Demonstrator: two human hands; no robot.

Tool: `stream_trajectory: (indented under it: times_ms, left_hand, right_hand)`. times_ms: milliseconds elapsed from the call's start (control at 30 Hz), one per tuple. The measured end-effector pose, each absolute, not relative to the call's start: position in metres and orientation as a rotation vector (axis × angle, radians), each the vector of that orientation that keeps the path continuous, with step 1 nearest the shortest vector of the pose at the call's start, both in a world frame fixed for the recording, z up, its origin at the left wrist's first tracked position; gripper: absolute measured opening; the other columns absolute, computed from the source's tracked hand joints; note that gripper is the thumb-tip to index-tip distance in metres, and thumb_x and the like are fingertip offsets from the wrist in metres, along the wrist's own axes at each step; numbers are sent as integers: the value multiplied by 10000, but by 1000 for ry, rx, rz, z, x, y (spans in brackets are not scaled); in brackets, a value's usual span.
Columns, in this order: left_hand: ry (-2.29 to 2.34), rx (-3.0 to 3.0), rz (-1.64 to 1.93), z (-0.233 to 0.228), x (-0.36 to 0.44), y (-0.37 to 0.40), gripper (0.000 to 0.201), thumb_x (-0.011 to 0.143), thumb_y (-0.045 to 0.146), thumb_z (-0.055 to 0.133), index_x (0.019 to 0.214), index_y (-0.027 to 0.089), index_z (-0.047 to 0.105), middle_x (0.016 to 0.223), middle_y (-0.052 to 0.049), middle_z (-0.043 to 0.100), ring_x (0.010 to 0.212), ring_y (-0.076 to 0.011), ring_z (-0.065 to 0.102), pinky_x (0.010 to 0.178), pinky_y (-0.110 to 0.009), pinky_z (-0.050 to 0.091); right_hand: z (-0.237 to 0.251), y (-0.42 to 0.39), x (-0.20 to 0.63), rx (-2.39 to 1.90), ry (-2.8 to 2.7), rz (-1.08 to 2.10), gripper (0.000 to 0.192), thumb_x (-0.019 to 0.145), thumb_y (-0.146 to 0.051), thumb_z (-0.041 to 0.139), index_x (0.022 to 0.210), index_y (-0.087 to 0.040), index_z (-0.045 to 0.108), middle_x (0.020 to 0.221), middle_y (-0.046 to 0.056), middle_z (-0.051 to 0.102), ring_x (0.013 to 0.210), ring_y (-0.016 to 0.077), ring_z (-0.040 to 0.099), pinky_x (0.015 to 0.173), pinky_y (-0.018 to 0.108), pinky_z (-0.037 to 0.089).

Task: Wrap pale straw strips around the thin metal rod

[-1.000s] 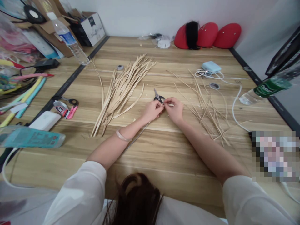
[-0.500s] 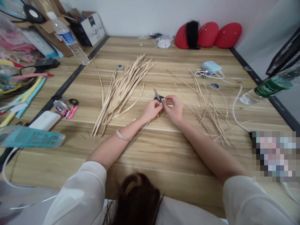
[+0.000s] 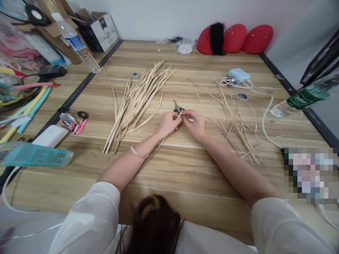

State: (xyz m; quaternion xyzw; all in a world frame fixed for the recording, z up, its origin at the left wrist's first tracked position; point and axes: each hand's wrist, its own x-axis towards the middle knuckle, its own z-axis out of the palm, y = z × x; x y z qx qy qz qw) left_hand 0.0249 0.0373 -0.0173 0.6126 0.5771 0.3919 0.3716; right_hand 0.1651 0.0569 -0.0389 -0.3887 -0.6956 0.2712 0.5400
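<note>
My left hand (image 3: 168,123) is closed in a pinch, with a thin grey wire (image 3: 155,152) running from under it toward the front edge of the table. Its fingertips meet those of my right hand (image 3: 195,124), which is also pinched closed. Something small and pale shows between them, too small to make out. Just beyond the fingertips lie scissors (image 3: 178,107) with dark handles, partly hidden by my fingers. To the left is a bundle of dry, flat straw strips (image 3: 143,97). Thinner loose strands (image 3: 233,121) lie scattered to the right.
A water bottle (image 3: 78,44) stands at the back left. Pink-handled scissors (image 3: 81,125), a white power bank (image 3: 51,137) and a blue tube (image 3: 37,154) lie left. At right are a light blue charger (image 3: 239,75) and a green-labelled bottle (image 3: 300,100). Red caps (image 3: 235,38) sit at the back.
Both hands have shifted slightly left, and my right fingers have closed in toward the left fingertips. The wire's upper end has moved a little left. The straw and scissors stay put.
</note>
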Motion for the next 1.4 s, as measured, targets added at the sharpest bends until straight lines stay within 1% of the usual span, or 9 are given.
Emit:
stream_trajectory:
  times_ms: [133,200,300,400,533,633,767,967,1400]
  left_hand:
    - [1495,1539,1041,-16,25,37,196,762,299,579,868,147,643,466,33,567,385,-102,520,438,-204,358]
    - [1486,1547,1061,-17,25,37,203,763,281,577,907,149,632,464,39,565,381,-104,518,441,-205,362]
    - [1457,1543,1073,-18,25,38,170,774,284,573,860,150,633,457,37,555,385,-100,519,445,-202,362]
    - [1457,1521,1125,-20,23,41,182,779,313,584,825,147,642,471,33,560,375,-89,508,445,-201,362]
    - [1502,1455,1185,-20,20,47,180,768,308,595,810,142,648,548,17,616,363,-67,488,431,-195,357]
    - [1504,1416,1196,-20,17,51,147,750,275,593,796,144,641,582,12,636,366,-67,491,422,-195,359]
    - [1521,1392,1193,-19,16,53,125,734,260,584,785,153,623,582,15,636,366,-74,493,423,-201,367]
    - [1535,1371,1204,-16,14,53,140,732,246,573,829,154,611,587,21,632,368,-73,492,415,-195,356]
    - [1569,1348,1218,-18,8,57,196,756,319,604,861,155,628,614,2,660,374,-68,505,421,-186,366]
  right_hand:
    - [-37,55,165,-915,-1680,610,153,752,-150,560,827,-197,685,874,43,726,789,160,677,745,313,564]
    - [-36,54,165,-909,-1688,607,149,756,-156,556,822,-198,683,879,46,727,794,163,676,751,319,562]
    - [-35,54,165,-912,-1674,624,141,751,-170,557,829,-197,672,906,55,716,813,167,672,761,326,564]
    - [-35,55,164,-958,-1616,694,127,731,-190,565,833,-193,640,930,64,687,828,166,661,736,314,570]
    - [-39,59,163,-1081,-1560,859,155,709,-234,600,856,-187,605,793,39,670,707,156,655,680,309,557]
    - [-41,60,163,-1057,-1608,909,109,715,-253,596,805,-192,602,723,18,663,656,148,642,649,295,535]
    - [-38,56,163,-1006,-1659,764,65,733,-221,560,748,-198,619,719,13,669,637,139,621,625,278,514]
    - [-33,50,165,-967,-1754,595,115,754,-182,537,758,-212,648,756,12,698,660,146,625,667,292,518]
    - [-26,45,165,-961,-1722,424,140,787,-217,521,734,-222,650,744,31,698,668,164,621,681,324,510]
